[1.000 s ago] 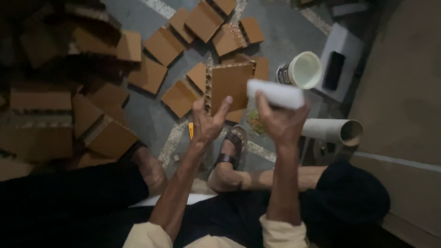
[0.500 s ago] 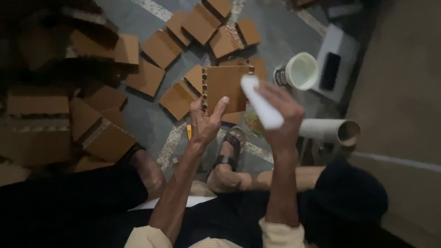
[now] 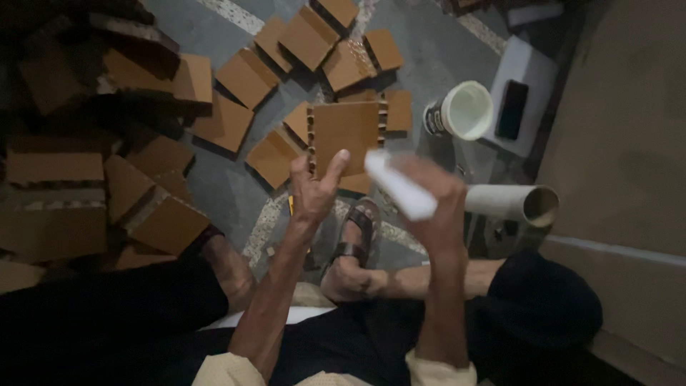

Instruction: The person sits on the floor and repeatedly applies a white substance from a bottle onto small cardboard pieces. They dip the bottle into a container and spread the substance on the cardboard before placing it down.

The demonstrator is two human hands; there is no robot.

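My right hand [image 3: 437,196] is raised in front of me and grips a white stick-shaped object [image 3: 399,184], which tilts from upper left down to lower right. My left hand [image 3: 314,187] is held up beside it with fingers spread and nothing in it, a short gap from the white object's upper end. Below both hands on the grey floor lies a brown corrugated cardboard piece [image 3: 346,133] with notched edges. My sandalled foot [image 3: 355,246] rests on the floor under the hands.
Several brown cardboard pieces [image 3: 246,75] lie scattered and stacked across the floor to the left and ahead. A white bucket [image 3: 464,111] stands at the right, beside a white box with a dark phone [image 3: 511,109]. A cardboard tube [image 3: 513,203] lies near the wall.
My right hand has turned the white object from lying level to slanting, and lowered it slightly. The left hand has stayed spread in about the same place.
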